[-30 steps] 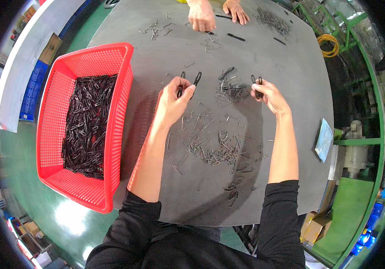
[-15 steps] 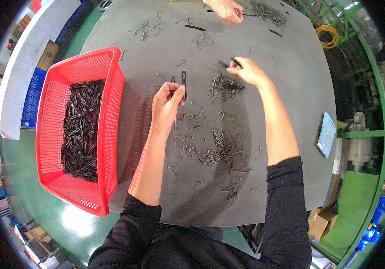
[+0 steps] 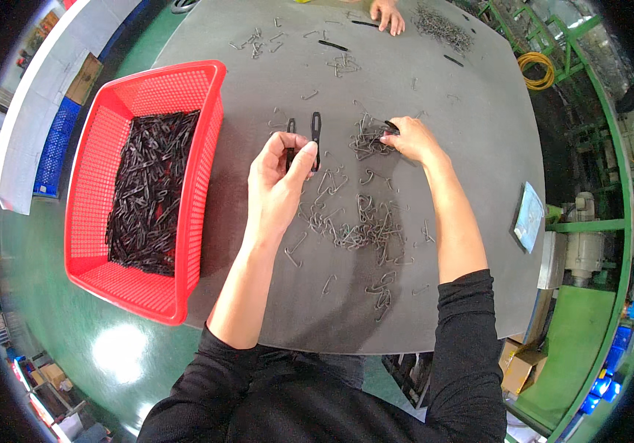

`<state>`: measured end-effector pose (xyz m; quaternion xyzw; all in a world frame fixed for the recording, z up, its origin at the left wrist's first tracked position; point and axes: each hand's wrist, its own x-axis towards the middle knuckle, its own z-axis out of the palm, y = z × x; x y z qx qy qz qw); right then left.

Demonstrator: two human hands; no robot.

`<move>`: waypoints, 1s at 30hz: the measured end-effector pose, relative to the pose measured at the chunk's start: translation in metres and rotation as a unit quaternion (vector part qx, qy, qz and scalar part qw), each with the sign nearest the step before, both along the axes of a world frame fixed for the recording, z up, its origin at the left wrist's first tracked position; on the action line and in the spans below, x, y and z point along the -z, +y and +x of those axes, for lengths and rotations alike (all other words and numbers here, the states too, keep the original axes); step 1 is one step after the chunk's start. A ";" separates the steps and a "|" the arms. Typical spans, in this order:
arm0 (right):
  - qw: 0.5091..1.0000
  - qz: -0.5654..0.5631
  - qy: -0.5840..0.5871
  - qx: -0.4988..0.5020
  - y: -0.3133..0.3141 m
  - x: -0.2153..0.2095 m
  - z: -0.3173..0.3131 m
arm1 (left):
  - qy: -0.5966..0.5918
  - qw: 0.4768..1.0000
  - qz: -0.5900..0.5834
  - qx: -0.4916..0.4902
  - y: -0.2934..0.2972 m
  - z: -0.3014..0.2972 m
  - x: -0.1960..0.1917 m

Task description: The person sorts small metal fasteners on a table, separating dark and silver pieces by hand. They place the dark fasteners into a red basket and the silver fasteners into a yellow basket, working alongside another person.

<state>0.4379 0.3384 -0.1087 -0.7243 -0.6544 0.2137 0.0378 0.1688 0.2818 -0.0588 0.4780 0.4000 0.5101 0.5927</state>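
Note:
My left hand is closed on two narrow black slotted pieces with long eyelets. One slotted piece stands up between thumb and fingers; the second black piece pokes out beside the index finger. To the right, my right hand pinches a short black piece, partly covered by the fingers, at the edge of a small heap of bent wire hooks. A larger tangle of wire hooks lies nearer to me on the grey table.
At left stands a red perforated basket holding many black slotted pieces. Across the table are another person's hand, a black strip and a far wire heap. A blue packet lies at the right edge.
My right hand has come down to the small wire heap. The other person's hand has drawn back, its fingers now spread on the table. The whole view has shifted slightly.

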 end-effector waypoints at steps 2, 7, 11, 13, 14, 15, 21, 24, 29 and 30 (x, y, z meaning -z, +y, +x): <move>0.999 0.028 -0.032 -0.013 -0.008 0.004 -0.001 | -0.004 0.999 0.033 -0.012 -0.017 -0.014 -0.025; 0.996 0.064 -0.063 0.005 -0.034 0.009 -0.008 | 0.026 0.990 0.128 -0.047 -0.055 -0.079 -0.073; 0.996 0.044 -0.062 0.044 -0.049 0.012 -0.017 | 0.146 0.963 0.168 -0.152 -0.074 -0.148 -0.083; 0.996 0.041 -0.059 0.049 -0.054 0.013 -0.021 | 0.285 0.925 0.158 -0.194 -0.076 -0.187 -0.073; 0.996 0.040 -0.069 0.044 -0.059 0.012 -0.021 | 0.350 0.903 0.142 -0.205 -0.077 -0.201 -0.067; 0.996 0.037 -0.075 0.038 -0.063 0.011 -0.024 | 0.389 0.886 0.149 -0.206 -0.079 -0.212 -0.062; 0.938 0.025 0.285 0.194 -0.087 -0.021 -0.032 | 0.552 0.770 0.240 -0.210 -0.095 -0.249 -0.030; 0.854 -0.022 0.468 0.226 -0.107 -0.045 -0.044 | 0.515 0.784 0.252 -0.238 -0.105 -0.247 -0.040; 0.854 0.045 0.492 0.163 -0.117 -0.099 -0.117 | 0.401 0.812 0.325 -0.272 -0.133 -0.224 -0.066; 0.839 0.068 0.525 0.125 -0.115 -0.122 -0.156 | 0.374 0.814 0.348 -0.278 -0.141 -0.217 -0.071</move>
